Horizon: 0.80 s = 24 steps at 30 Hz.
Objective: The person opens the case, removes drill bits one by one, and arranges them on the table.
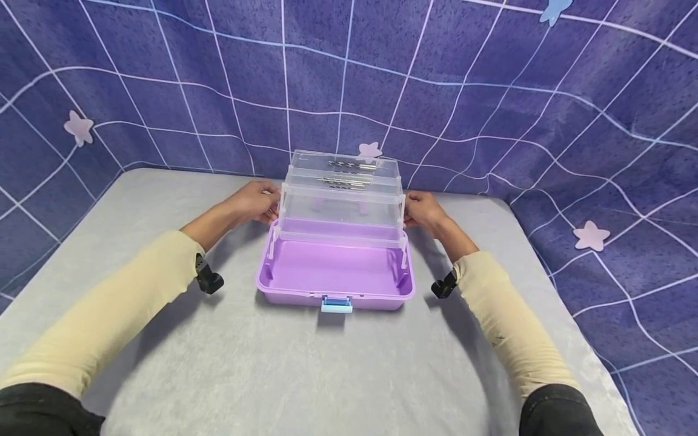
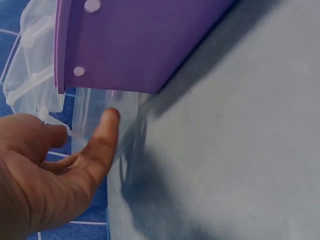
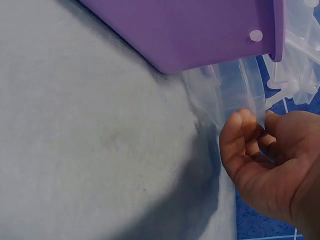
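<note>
A purple toolbox (image 1: 335,266) stands on the table with its clear trays (image 1: 343,200) raised in tiers and its clear lid (image 3: 240,87) hanging down behind. Several metal drill bits (image 1: 349,183) lie in the upper trays. At the box's back left corner is my left hand (image 1: 255,203); in the left wrist view its thumb and fingers are spread apart around the lid's edge, one fingertip overlapping the clear plastic. My right hand (image 1: 426,212), at the back right corner, pinches the lid's edge between thumb and curled fingers. The box's bottom compartment is bare.
A light blue latch (image 1: 336,304) sticks out at the box's front. The grey table (image 1: 327,375) ends just behind the box, where a blue curtain (image 1: 218,91) with pale grid lines and star shapes hangs. Black wrist cameras (image 1: 207,277) sit on both sleeves.
</note>
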Each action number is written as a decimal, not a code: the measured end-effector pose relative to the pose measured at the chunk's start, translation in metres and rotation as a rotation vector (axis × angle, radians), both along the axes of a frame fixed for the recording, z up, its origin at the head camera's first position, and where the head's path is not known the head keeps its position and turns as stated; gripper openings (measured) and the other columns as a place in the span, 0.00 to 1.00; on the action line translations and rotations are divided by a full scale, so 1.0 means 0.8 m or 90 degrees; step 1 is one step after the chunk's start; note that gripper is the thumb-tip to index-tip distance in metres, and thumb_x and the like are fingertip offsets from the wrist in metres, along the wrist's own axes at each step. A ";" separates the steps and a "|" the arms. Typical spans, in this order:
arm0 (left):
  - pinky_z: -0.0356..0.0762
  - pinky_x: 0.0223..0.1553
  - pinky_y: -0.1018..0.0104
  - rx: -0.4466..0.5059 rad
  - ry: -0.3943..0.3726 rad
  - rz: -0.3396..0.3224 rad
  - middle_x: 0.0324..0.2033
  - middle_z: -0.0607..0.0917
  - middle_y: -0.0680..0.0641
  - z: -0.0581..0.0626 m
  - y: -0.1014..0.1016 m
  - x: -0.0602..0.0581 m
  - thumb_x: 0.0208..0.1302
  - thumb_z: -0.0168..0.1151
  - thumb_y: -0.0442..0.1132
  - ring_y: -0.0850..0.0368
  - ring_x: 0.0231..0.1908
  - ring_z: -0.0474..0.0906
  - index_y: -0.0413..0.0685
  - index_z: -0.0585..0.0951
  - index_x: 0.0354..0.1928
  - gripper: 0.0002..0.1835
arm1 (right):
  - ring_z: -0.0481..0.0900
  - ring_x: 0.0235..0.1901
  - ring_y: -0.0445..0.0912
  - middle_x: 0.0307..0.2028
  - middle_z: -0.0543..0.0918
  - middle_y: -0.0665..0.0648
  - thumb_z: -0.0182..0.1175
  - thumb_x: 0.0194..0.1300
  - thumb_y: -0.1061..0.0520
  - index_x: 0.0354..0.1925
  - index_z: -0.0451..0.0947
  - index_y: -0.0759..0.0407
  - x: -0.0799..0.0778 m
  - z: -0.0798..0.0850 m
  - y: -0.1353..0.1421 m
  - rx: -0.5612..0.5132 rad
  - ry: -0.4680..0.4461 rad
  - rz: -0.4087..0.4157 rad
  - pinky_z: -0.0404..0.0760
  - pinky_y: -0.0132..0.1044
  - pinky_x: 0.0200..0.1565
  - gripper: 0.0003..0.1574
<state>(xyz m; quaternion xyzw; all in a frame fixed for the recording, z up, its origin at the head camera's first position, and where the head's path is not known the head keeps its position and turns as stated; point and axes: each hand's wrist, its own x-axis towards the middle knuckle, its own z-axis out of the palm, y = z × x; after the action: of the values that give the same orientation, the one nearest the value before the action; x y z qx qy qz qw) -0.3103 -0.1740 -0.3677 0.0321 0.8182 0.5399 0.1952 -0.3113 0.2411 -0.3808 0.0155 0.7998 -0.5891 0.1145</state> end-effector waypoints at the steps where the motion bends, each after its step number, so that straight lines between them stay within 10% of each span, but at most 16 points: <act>1: 0.89 0.34 0.69 -0.010 0.006 -0.009 0.35 0.82 0.45 0.000 -0.001 0.003 0.92 0.44 0.40 0.61 0.29 0.82 0.25 0.64 0.77 0.26 | 0.82 0.26 0.39 0.28 0.79 0.50 0.48 0.89 0.60 0.47 0.76 0.69 0.002 0.001 0.001 0.013 0.007 0.000 0.89 0.30 0.34 0.15; 17: 0.93 0.54 0.51 -0.070 0.045 -0.142 0.70 0.78 0.21 0.026 -0.024 0.087 0.92 0.25 0.67 0.50 0.48 0.91 0.35 0.51 0.90 0.47 | 0.80 0.27 0.38 0.32 0.82 0.49 0.60 0.88 0.47 0.53 0.83 0.70 0.006 0.037 0.013 0.076 0.135 -0.043 0.83 0.29 0.30 0.24; 24: 0.80 0.71 0.32 -0.212 0.121 -0.163 0.75 0.79 0.29 0.023 -0.015 0.134 0.82 0.48 0.77 0.37 0.64 0.88 0.48 0.41 0.94 0.58 | 0.74 0.25 0.36 0.26 0.80 0.42 0.69 0.82 0.48 0.53 0.87 0.68 -0.003 0.058 0.005 0.084 0.268 -0.057 0.74 0.29 0.28 0.23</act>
<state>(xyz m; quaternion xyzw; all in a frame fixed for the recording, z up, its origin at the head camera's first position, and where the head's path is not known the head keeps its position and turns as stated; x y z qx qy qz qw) -0.2030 -0.1859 -0.3494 0.1541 0.9000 0.3625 0.1867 -0.3140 0.2450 -0.3346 -0.0647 0.8412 -0.5305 -0.0822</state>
